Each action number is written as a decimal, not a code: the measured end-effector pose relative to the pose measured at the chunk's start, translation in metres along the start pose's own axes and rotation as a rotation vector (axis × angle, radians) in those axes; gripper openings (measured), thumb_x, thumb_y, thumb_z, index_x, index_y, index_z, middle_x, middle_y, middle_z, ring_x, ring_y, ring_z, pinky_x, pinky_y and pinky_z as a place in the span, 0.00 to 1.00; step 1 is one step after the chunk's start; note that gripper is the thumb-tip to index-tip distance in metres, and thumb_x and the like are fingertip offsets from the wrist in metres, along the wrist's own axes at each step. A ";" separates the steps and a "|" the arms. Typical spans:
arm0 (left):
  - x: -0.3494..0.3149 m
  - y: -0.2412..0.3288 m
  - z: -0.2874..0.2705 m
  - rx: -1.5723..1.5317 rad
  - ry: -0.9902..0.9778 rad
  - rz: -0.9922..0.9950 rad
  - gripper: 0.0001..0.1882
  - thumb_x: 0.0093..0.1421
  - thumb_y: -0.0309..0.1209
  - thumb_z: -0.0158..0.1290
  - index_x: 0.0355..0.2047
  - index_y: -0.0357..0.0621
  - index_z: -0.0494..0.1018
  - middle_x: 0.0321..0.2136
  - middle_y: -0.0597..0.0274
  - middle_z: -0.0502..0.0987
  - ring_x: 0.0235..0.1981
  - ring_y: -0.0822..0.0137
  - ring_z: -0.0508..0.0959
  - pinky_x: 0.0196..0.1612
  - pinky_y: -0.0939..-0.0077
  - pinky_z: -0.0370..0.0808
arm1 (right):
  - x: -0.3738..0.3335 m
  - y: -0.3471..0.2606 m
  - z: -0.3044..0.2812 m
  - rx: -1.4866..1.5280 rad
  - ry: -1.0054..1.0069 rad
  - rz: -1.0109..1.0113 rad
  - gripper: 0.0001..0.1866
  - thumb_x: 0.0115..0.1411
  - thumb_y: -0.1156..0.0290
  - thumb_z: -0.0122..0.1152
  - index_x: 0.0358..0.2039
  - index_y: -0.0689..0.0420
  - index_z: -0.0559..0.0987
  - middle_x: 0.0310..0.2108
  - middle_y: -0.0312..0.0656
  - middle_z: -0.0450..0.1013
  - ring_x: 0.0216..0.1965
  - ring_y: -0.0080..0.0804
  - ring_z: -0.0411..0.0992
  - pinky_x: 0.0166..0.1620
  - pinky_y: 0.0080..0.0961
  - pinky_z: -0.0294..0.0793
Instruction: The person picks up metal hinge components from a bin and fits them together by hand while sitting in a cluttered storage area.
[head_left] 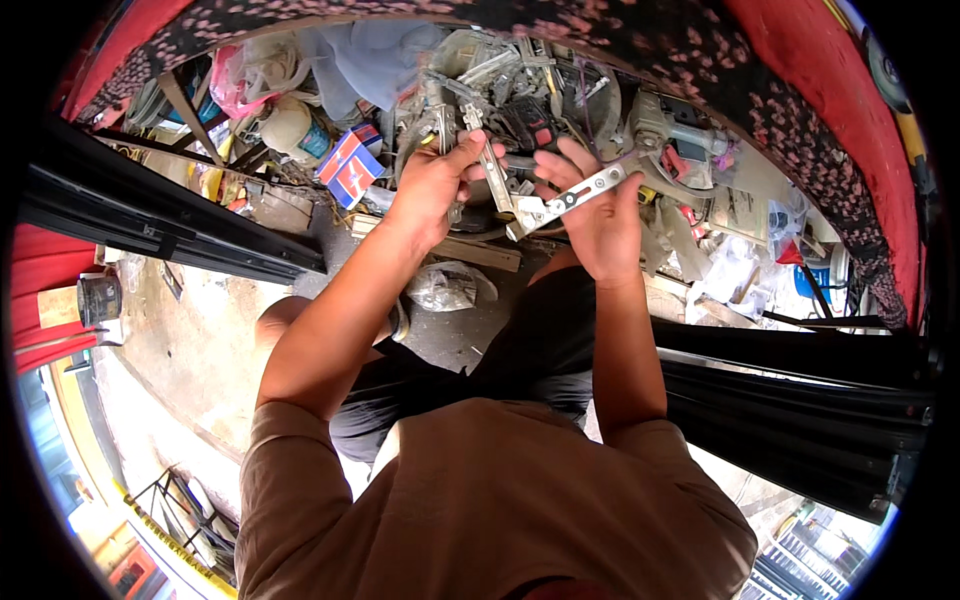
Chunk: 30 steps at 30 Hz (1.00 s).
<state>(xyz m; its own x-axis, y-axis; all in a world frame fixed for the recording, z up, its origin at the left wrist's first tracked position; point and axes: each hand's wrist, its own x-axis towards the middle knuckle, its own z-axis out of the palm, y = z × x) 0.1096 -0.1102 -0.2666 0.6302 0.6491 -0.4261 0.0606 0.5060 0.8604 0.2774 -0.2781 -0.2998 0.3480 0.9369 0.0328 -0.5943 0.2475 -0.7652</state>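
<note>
My left hand (437,185) is closed around slim silver metal strips with fittings. One metal strip (495,178) slants down from its fingertips, and another metal piece (446,128) sticks up beside the thumb. In my right hand (606,230), a pale slotted metal bar (592,192) with round holes lies across the palm side, pinned under the thumb while the other fingers extend loosely. Its lower left end comes close to the strip from my left hand; I cannot tell whether the two are hinged together. Both hands are raised over a heap of metal and plastic odds and ends (520,110).
A blue, red and white box (350,170) stands left of my left hand, near a whitish bucket (295,128). Below the hands lie a wooden strip (470,252) and a crumpled clear plastic bag (445,286). Long black rails (180,225) (790,400) flank me on both sides.
</note>
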 end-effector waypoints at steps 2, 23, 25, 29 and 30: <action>-0.011 0.004 -0.006 -0.008 -0.007 -0.011 0.12 0.72 0.40 0.57 0.49 0.48 0.78 0.40 0.66 0.86 0.35 0.77 0.81 0.27 0.84 0.64 | 0.006 0.001 0.025 0.091 -0.129 -0.010 0.64 0.60 0.17 0.37 0.76 0.64 0.52 0.72 0.62 0.58 0.73 0.49 0.59 0.73 0.47 0.54; -0.046 0.021 -0.032 -0.100 -0.029 0.085 0.12 0.68 0.31 0.63 0.50 0.45 0.80 0.39 0.71 0.84 0.38 0.80 0.79 0.37 0.82 0.70 | 0.020 0.020 0.077 0.210 -0.319 0.147 0.89 0.30 0.04 0.49 0.78 0.61 0.37 0.78 0.65 0.40 0.78 0.55 0.47 0.75 0.57 0.47; -0.044 0.012 -0.032 -0.118 -0.009 0.171 0.13 0.67 0.28 0.63 0.51 0.42 0.80 0.40 0.69 0.84 0.40 0.77 0.80 0.43 0.79 0.74 | 0.018 0.020 0.083 0.239 -0.284 0.152 0.90 0.29 0.04 0.49 0.79 0.60 0.37 0.78 0.63 0.39 0.78 0.54 0.47 0.74 0.61 0.48; -0.042 0.012 -0.035 -0.091 -0.035 0.219 0.13 0.66 0.23 0.62 0.51 0.39 0.80 0.42 0.65 0.84 0.42 0.73 0.81 0.50 0.75 0.77 | 0.014 0.015 0.089 0.024 -0.338 0.147 0.85 0.36 0.09 0.56 0.79 0.59 0.37 0.79 0.58 0.42 0.77 0.53 0.49 0.72 0.56 0.53; -0.042 0.014 -0.035 -0.091 -0.053 0.208 0.13 0.67 0.23 0.62 0.51 0.39 0.80 0.43 0.65 0.84 0.42 0.73 0.81 0.50 0.75 0.77 | 0.014 0.009 0.094 -0.064 -0.336 0.161 0.84 0.38 0.11 0.57 0.79 0.59 0.38 0.78 0.56 0.44 0.77 0.52 0.51 0.71 0.53 0.56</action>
<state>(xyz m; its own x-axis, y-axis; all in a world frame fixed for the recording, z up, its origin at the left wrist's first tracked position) 0.0570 -0.1106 -0.2463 0.6615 0.7156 -0.2245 -0.1435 0.4145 0.8986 0.2084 -0.2397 -0.2461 -0.0098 0.9939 0.1098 -0.5714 0.0845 -0.8163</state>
